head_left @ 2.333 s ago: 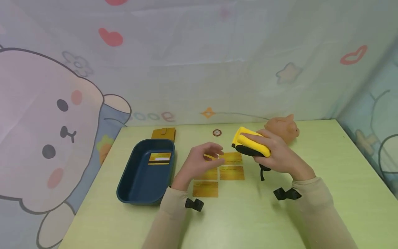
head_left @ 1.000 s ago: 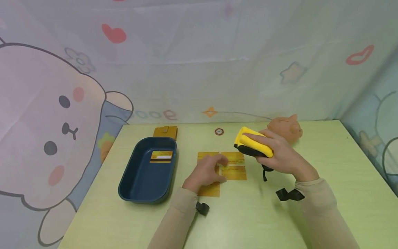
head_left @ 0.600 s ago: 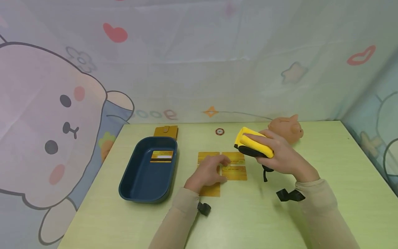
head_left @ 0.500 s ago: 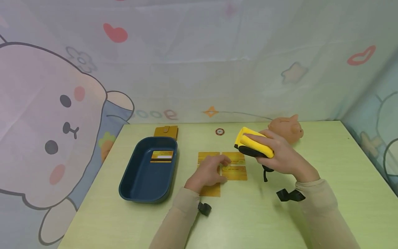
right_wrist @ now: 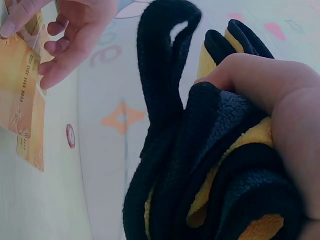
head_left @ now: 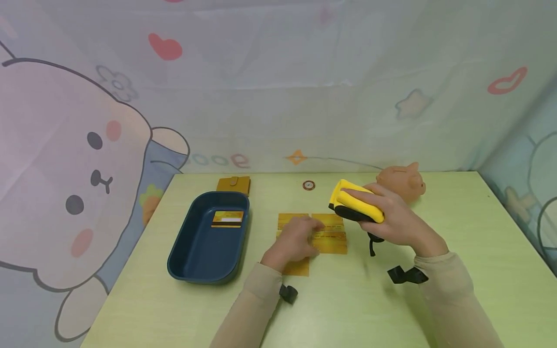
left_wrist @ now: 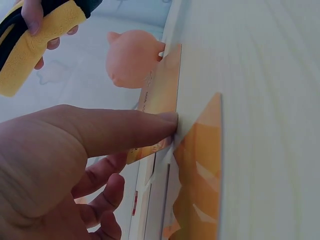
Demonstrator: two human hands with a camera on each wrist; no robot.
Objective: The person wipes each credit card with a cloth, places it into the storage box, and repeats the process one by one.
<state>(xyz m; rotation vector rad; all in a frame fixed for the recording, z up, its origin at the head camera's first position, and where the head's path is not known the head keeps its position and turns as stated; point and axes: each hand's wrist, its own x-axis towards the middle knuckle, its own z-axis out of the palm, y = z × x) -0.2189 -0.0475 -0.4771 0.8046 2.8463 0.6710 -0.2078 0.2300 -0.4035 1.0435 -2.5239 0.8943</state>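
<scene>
My left hand (head_left: 297, 241) reaches over several gold bank cards laid in rows. Its thumb and fingers pinch a bank card (head_left: 331, 245) by its edges, close over the table; the left wrist view shows the thumb tip at that card's near edge. Another bank card (left_wrist: 202, 175) lies flat beside the thumb. My right hand (head_left: 393, 220) grips a folded yellow and black towel (head_left: 357, 203) above the table, with its dark loop (right_wrist: 167, 60) hanging free. The upper right bank card (head_left: 327, 221) lies just behind the pinched one. Part of the left column is hidden under the left hand.
A blue tray (head_left: 174, 256) at the left holds one bank card (head_left: 227, 219). Behind it lies a tan wallet (head_left: 233, 184). A round red-rimmed chip (head_left: 309, 185) sits at the back, and an orange piggy bank (head_left: 401, 182) stands behind the right hand.
My left hand has come down and right onto the cards, and the pinched card has shifted slightly, closing the gap to the card behind. The right hand stays in place with the towel.
</scene>
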